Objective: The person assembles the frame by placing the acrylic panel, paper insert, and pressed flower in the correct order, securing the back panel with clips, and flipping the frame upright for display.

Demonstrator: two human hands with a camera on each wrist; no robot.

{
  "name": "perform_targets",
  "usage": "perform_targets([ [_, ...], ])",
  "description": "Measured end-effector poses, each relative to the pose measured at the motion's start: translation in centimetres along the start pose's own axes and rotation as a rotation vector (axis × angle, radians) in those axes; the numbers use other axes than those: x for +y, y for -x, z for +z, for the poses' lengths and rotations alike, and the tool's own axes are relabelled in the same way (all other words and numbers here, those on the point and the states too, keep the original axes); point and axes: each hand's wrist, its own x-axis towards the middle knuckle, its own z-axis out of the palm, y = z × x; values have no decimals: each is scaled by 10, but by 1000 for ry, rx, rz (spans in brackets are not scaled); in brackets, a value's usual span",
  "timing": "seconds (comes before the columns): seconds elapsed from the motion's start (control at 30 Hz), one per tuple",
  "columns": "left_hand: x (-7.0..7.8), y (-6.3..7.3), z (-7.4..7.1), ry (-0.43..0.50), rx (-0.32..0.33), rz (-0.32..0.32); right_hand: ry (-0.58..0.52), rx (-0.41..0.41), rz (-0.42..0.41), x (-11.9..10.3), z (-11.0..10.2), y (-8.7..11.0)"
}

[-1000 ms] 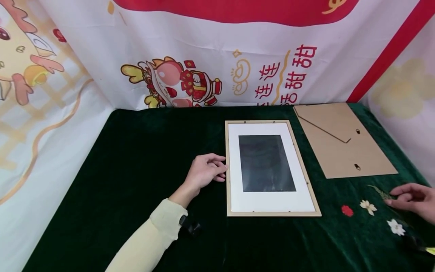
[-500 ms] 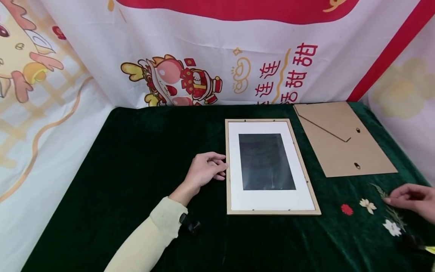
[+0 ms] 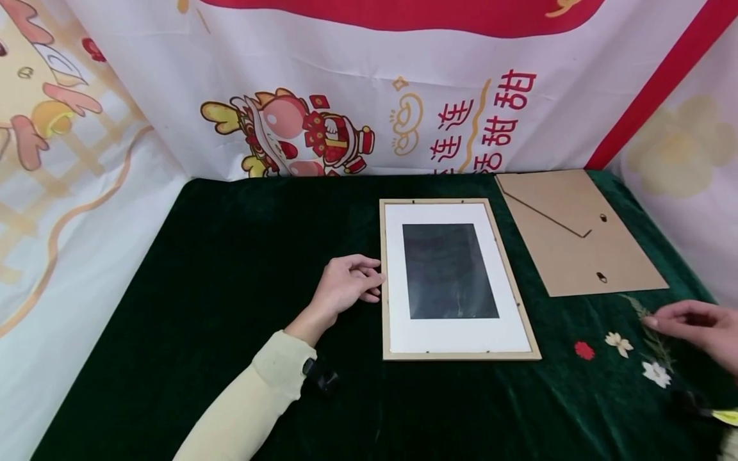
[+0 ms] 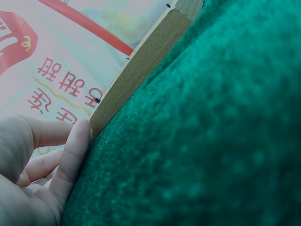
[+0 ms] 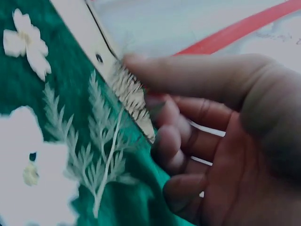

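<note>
In the head view a picture frame (image 3: 461, 356) with a light wood rim lies on the cloth, its white mat (image 3: 450, 337) around a dark window. My left hand (image 3: 348, 282) touches its left side with loosely bent fingers; in the left wrist view the thumb (image 4: 70, 160) meets the wooden edge. At the right, my right hand (image 3: 697, 326) pinches a green fern sprig (image 5: 110, 155) near its upper end between thumb and forefinger. Beside the sprig lie a white flower (image 3: 656, 374), a cream flower (image 3: 619, 344) and a red flower (image 3: 584, 350).
A brown backing board (image 3: 567, 262) with a fold-out stand line and two metal hangers lies behind the flowers. Dark green velvet cloth (image 3: 259, 237) covers the table. A printed white curtain (image 3: 346, 57) hangs along the back and sides.
My right hand has moved slightly left and away from me with the fern sprig, and the white flower has shifted left too. My left hand has stayed at the frame.
</note>
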Motion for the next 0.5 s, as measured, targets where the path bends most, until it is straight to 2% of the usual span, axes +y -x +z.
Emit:
perform_targets([
  [0.17,0,-1,-1,1,-2,-2,-70,16,-1,-34,5,1],
  [0.4,-1,-2,0,10,-7,-2,-156,-87,-104,-82,11,-5],
  [0.5,-1,-1,-1,17,2,2,-146,-127,-135,-106,14,-10],
])
